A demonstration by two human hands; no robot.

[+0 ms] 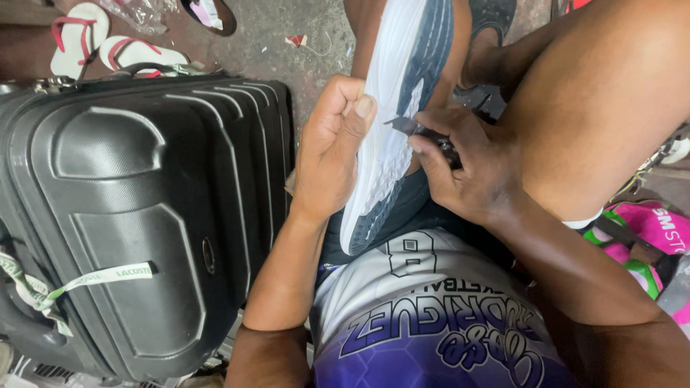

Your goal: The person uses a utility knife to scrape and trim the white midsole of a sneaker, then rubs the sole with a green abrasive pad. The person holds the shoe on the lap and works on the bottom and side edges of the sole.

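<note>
Gripping shoe sole-up, long axis toe-away | left hand clasps edge | right hand pinches blade

A black suitcase crowds the left; bare floor lies ahead.

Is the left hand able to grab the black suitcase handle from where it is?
Probably not right away: the left hand is gripping the white shoe sole, and the suitcase handle lies off at the case's far end.

My right hand hides most of the small blade. Shoe toe cut off at top edge; suitcase runs off left & bottom.
</note>
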